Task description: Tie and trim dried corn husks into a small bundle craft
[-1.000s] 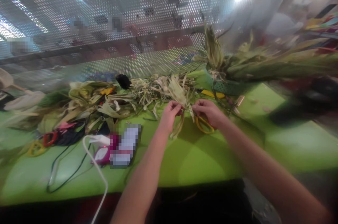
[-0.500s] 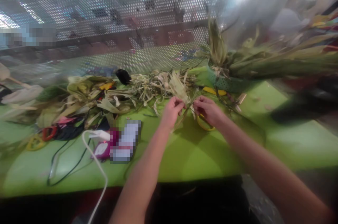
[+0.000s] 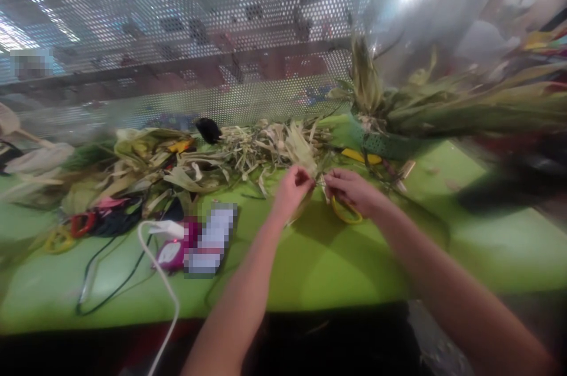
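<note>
My left hand [image 3: 292, 188] pinches corn husk with its thumb and fingertips close together. Opposite it, my right hand [image 3: 349, 188] is also closed in a pinch on husk strips, a small gap from the left. A pale fan of corn husk [image 3: 297, 144] rises behind the fingertips, and thin strips show between the hands. Blur and the fingers hide exactly how the strips are held. Below my right hand lies a yellow loop [image 3: 348, 211], which looks like a scissors handle.
Husk scraps [image 3: 248, 149] are heaped along the back of the green table [image 3: 336, 275]. A green basket [image 3: 385, 139] with long husks stands back right. On the left lie a phone [image 3: 212, 240], a magenta device [image 3: 172, 252], a white cable [image 3: 172, 290] and red-handled scissors [image 3: 82, 224].
My left fingertips have shifted slightly right and curled more, and my right hand sits slightly lower. The whole view has tilted a little; both hands stay at the husk.
</note>
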Demonstrator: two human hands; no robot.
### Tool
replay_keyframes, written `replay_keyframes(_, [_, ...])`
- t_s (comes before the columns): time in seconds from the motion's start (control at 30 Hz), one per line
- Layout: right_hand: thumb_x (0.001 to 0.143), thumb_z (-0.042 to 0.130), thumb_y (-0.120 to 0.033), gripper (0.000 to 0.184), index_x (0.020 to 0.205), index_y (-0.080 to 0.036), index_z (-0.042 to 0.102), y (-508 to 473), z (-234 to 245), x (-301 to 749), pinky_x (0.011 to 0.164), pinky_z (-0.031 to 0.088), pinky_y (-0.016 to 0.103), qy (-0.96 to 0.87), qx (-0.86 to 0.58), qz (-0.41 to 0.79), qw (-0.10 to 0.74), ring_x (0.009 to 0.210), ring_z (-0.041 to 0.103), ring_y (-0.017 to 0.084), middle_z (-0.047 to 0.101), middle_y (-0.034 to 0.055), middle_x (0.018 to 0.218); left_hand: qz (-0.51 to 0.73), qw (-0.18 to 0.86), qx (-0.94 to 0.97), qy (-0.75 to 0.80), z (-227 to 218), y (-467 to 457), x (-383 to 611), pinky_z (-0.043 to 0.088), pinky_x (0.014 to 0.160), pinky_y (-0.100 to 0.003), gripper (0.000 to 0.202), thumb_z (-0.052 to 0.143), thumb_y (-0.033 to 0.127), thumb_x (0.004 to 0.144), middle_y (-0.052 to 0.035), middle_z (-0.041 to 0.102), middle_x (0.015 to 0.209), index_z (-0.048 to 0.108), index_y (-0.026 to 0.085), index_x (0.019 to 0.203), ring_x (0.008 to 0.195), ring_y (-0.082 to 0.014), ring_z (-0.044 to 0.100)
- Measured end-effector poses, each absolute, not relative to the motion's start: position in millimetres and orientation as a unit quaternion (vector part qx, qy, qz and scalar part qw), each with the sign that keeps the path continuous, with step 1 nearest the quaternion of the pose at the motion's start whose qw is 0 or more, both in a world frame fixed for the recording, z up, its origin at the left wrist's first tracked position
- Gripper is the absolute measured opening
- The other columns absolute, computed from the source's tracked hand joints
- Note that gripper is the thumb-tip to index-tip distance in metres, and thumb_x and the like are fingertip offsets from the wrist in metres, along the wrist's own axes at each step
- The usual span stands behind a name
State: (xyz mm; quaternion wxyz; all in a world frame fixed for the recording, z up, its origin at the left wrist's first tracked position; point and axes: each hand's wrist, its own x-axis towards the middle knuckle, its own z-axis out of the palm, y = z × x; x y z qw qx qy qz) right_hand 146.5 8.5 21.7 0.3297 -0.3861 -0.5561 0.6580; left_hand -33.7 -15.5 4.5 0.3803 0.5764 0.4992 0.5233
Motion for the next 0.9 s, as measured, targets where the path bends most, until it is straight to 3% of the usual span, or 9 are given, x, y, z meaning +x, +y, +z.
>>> replay_keyframes(0.17, [0.071,0.077,-0.047,0.038,0.068,-0.018,0.053,7,27,148,0.041,0.017,0.021,-0.556,-0.363,0.669,0.334,0.042,0.033,0.004,0.047,-0.0066,0.051,0.486,0.365,0.607,0.512,6,-19,-30,0.043,0.07,-0.026,0.01,0.067,0.02,0.077,0.0001,0.063,0.076,0.058,0.018,0.082,0.071,-0.0127,0.057])
replay_keyframes(0.37, [0.067,0.079,-0.045,0.038,0.067,-0.018,0.052,6,29,149,0.042,0.015,0.023,-0.539,-0.345,0.687,0.346,0.044,0.03,0.005,0.044,-0.007,0.052,0.484,0.357,0.617,0.509,-2,-17,-26,0.046,0.078,-0.03,0.011,0.065,0.025,0.08,-0.0045,0.07,0.085,0.066,0.017,0.087,0.078,-0.0159,0.062])
replay_keyframes(0.53, [0.072,0.075,-0.043,0.032,0.076,-0.02,0.054,8,30,151,0.045,0.023,0.022,-0.532,-0.313,0.665,0.421,0.048,0.036,0.007,0.054,-0.0034,0.061,0.487,0.398,0.58,0.517,-5,-14,-25,0.046,0.077,-0.029,0.012,0.067,0.023,0.077,-0.004,0.069,0.084,0.065,0.016,0.086,0.077,-0.0149,0.061])
replay_keyframes(0.7, [0.075,0.068,-0.033,0.022,0.092,-0.022,0.058,18,25,153,0.05,0.033,0.022,-0.55,-0.372,0.55,0.506,0.056,0.045,0.009,0.067,0.0007,0.082,0.523,0.419,0.561,0.485,-6,-13,-29,0.045,0.076,-0.027,0.018,0.071,0.022,0.073,0.0004,0.062,0.078,0.056,0.018,0.082,0.075,-0.0128,0.058])
replay_keyframes(0.8, [0.075,0.058,-0.023,0.013,0.086,-0.021,0.063,20,22,153,0.058,0.039,0.024,-0.587,-0.41,0.488,0.498,0.063,0.051,0.012,0.067,0.0005,0.081,0.532,0.441,0.549,0.47,-7,-13,-30,0.045,0.077,-0.027,0.018,0.07,0.023,0.074,0.0018,0.059,0.075,0.054,0.018,0.08,0.073,-0.0121,0.057])
replay_keyframes(0.9, [0.072,0.054,-0.015,0.016,0.076,-0.02,0.069,20,21,155,0.067,0.043,0.029,-0.668,-0.439,0.394,0.452,0.071,0.056,0.016,0.067,0.0013,0.078,0.535,0.455,0.538,0.466,-7,-13,-29,0.045,0.078,-0.028,0.016,0.069,0.022,0.074,0.0019,0.058,0.075,0.055,0.018,0.08,0.074,-0.0121,0.057])
